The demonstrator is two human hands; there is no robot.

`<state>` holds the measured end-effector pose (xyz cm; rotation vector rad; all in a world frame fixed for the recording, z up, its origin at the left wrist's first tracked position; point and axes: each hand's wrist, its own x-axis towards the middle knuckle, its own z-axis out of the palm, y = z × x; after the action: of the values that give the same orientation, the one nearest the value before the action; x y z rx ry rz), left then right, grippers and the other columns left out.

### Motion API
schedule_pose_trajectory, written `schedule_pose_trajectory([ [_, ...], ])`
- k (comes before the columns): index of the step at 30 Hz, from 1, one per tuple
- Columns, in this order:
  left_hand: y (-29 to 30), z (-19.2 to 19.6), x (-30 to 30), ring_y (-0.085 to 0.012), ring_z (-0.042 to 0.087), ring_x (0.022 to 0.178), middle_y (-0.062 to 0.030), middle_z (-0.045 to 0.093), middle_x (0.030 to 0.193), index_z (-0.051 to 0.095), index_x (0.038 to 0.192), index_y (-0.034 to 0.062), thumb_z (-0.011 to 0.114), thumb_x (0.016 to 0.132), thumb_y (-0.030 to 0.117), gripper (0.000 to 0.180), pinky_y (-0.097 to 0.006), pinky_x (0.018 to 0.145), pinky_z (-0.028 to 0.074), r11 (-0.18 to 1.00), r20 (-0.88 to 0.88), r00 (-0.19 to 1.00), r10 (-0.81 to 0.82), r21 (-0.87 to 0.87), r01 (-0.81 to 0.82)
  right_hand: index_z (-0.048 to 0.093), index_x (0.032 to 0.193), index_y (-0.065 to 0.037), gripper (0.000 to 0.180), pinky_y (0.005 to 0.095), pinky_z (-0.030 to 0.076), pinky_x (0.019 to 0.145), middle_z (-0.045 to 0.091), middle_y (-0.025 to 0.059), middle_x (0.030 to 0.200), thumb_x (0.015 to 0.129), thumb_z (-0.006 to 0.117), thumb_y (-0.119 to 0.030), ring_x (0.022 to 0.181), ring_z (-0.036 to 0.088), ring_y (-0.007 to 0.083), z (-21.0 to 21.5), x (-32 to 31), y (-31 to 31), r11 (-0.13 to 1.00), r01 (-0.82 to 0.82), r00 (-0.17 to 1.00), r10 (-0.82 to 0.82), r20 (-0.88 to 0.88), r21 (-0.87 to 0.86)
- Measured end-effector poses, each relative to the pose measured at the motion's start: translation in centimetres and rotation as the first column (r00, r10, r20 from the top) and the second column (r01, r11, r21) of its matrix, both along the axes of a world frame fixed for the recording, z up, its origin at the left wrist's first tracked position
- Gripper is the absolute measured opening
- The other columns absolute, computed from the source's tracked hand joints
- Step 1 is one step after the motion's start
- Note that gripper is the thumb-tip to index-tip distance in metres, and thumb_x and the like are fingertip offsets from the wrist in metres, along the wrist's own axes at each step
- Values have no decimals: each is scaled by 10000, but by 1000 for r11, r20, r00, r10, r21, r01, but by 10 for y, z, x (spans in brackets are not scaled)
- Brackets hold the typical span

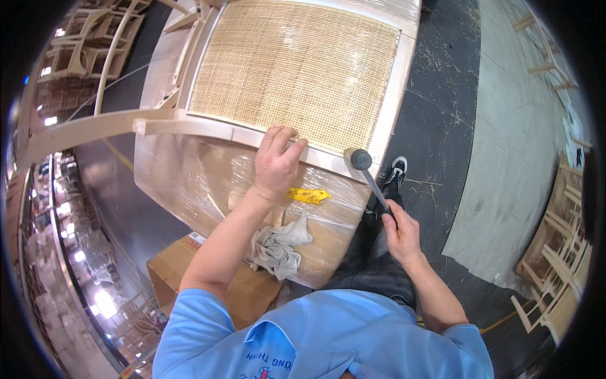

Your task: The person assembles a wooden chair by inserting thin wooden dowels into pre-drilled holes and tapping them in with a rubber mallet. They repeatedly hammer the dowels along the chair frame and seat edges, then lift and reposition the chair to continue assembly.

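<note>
My right hand (402, 234) is wrapped round the handle of a mallet (360, 159). The mallet's dark, round head is over the near right corner of a pale wooden chair frame (237, 134). A woven cane panel (297, 69) fills the frame, with a thin light strip along its edges. My left hand (278, 158) grips the frame's near rail, fingers bent over it at the edge of the cane. Whether a small piece sits under those fingertips is hidden.
The frame lies on a plastic-wrapped padded bench (189, 167). On it, nearer me, are a yellow object (308, 196) and a crumpled grey-white cloth (278, 246). A cardboard box (246, 297) stands below. Wooden chair frames (558, 252) are at the right, more at the upper left.
</note>
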<state>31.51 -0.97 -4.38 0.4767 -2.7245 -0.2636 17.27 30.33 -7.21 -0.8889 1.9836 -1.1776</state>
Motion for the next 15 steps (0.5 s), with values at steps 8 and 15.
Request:
schedule_pose_trajectory([
  [8,23,-20,26,-393,410,1461,-135,528,1482,636,1366,132,660,896,47,478,-552,1217,271,987,10,992,130,97,-130,613,1278,-19,290,400,552,780,704,194,998,996,617,-89,897,704,373,46,-6,-5,991,-1,1000,0,-11,-133],
  [15,23,-30,25,-403,375,1483,-169,479,1522,620,1378,132,648,906,43,481,-565,1214,261,981,-31,990,140,139,-135,604,1277,-38,283,421,544,732,675,188,929,1004,601,-111,803,682,384,37,-15,-30,986,-148,962,160,-223,73],
])
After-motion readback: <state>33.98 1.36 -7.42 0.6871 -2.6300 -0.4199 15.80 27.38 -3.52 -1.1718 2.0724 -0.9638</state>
